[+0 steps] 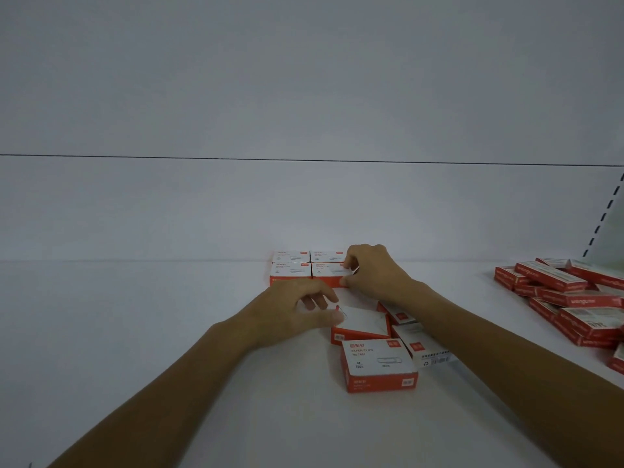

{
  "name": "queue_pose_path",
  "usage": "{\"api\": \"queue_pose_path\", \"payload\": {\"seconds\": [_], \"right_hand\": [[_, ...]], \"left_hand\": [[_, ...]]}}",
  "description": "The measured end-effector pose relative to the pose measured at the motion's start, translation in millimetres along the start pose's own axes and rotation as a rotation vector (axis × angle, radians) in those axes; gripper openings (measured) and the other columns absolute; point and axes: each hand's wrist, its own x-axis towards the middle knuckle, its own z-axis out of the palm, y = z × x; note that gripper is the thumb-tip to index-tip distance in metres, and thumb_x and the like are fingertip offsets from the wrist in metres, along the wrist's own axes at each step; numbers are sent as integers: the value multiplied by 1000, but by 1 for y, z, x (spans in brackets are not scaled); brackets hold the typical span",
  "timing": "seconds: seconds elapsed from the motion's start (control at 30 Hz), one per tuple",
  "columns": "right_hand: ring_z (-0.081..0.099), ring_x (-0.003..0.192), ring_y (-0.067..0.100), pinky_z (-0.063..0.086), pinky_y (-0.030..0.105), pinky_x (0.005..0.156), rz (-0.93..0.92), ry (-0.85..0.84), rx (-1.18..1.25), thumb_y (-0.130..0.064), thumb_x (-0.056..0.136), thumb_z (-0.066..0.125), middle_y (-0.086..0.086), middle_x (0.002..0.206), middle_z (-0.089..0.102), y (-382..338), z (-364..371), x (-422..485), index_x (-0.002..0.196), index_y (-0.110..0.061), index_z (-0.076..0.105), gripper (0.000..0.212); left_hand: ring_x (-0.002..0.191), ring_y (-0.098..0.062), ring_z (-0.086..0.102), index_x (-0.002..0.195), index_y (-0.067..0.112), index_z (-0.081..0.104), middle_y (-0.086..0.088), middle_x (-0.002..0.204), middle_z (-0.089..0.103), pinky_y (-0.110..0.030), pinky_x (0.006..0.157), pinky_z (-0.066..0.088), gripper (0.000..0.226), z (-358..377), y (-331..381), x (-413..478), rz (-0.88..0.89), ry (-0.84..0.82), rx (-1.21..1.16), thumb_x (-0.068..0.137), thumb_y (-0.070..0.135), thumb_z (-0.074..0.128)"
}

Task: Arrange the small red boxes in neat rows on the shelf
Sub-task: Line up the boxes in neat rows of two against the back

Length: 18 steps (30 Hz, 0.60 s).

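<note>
White shelf [135,332] below a pale back panel [304,96]. At the rear middle, a two-by-two block of small red boxes [290,269], all touching. Right hand [374,273] at the block's right edge, fingers [353,260] curled, pinching the end of the front right box [329,273]. Left hand [293,315] nearer, thumb and fingers gripping the corner of a skewed box [363,324]. Just beside that, three loose boxes [378,364]. Far right, a heap of longer red boxes [570,298].

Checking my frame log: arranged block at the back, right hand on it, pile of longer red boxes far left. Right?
No: head view shows the pile of longer red boxes far right, not left. The arranged block is at the back, right hand on it.
</note>
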Motion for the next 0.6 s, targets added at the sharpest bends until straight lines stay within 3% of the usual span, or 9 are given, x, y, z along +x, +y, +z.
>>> {"api": "queue_pose_path", "payload": {"seconds": [0.1, 0.23, 0.4, 0.53, 0.6], "right_hand": [[49, 90, 15, 43, 19, 72, -6, 2, 7, -20, 83, 66, 10, 114, 57, 2, 1, 1, 105, -5, 55, 28], [51, 95, 17, 38, 9, 58, 7, 21, 53, -22, 83, 66, 9, 118, 57, 7, 6, 3, 104, -10, 52, 28], [49, 79, 9, 34, 10, 51, 17, 46, 123, -28, 80, 69, 7, 118, 59, 13, 4, 0, 111, -12, 46, 42], [53, 94, 13, 38, 11, 61, -55, 88, 135, -32, 83, 65, 6, 121, 57, 14, -1, -7, 118, -13, 46, 44], [54, 100, 15, 42, 16, 74, -122, 157, 110, -31, 87, 60, 4, 120, 58, 12, -5, -12, 118, -12, 49, 38]], "left_hand": [[90, 12, 49, 89, 52, 55, 24, 97, 58, -8, 70, 38, 38, 0, 2, 0, -7, -21, 13, 56, 69, 61], [93, 12, 50, 92, 55, 54, 25, 102, 58, -9, 75, 38, 37, -2, 3, 0, 2, -57, 33, 60, 60, 73], [86, 13, 53, 87, 45, 62, 23, 90, 63, 0, 72, 38, 26, -1, 2, 0, 20, -14, -40, 65, 45, 77], [81, 7, 60, 90, 31, 65, 15, 89, 67, -5, 73, 44, 23, 1, -1, 2, 27, 22, -96, 70, 36, 76], [78, 9, 58, 87, 33, 62, 14, 86, 65, -5, 69, 44, 18, 2, -2, 3, 18, 55, -66, 73, 34, 73]]}}
